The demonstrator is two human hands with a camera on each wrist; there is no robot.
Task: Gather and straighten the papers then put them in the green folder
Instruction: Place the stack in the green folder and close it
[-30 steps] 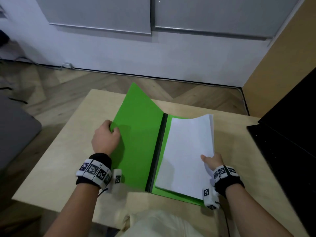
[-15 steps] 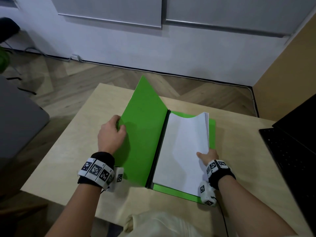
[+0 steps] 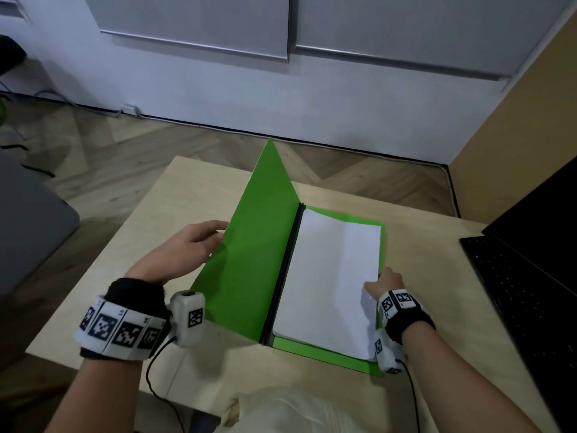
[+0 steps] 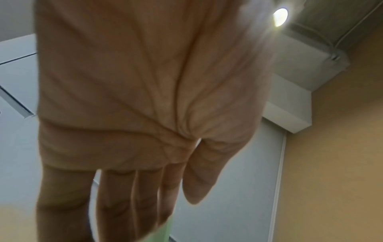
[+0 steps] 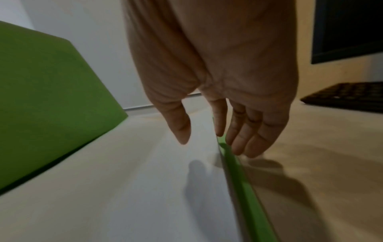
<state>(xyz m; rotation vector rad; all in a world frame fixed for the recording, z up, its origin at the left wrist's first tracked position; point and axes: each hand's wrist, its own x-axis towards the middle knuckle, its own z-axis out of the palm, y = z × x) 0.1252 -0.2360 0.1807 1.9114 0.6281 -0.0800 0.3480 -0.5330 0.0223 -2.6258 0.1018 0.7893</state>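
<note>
The green folder [image 3: 256, 245] lies open on the wooden table [image 3: 175, 189], with its left cover [image 5: 41, 90] tilted steeply up. My left hand [image 3: 190, 248] is at that cover's outer edge; in the left wrist view the left hand [image 4: 172, 212] has straight fingers, with a strip of green at their tips. A stack of white papers [image 3: 331, 276] lies flat on the folder's right half. My right hand [image 3: 382, 281] is at the stack's right edge. The right wrist view shows the right hand [image 5: 209, 142] relaxed, thumb just above the papers [image 5: 124, 180], fingers along the folder's green rim [image 5: 234, 163].
A black laptop [image 3: 530, 276] stands open at the table's right side, close to my right hand, and its keyboard [image 5: 348, 96] shows in the right wrist view. A grey object [image 3: 25, 229] sits off the table's left. Wrist-camera cables hang at the near edge.
The left cover has swung higher, and my left fingers have straightened against its edge. The papers' curled far end has settled flat, and my right hand has loosened at their edge.
</note>
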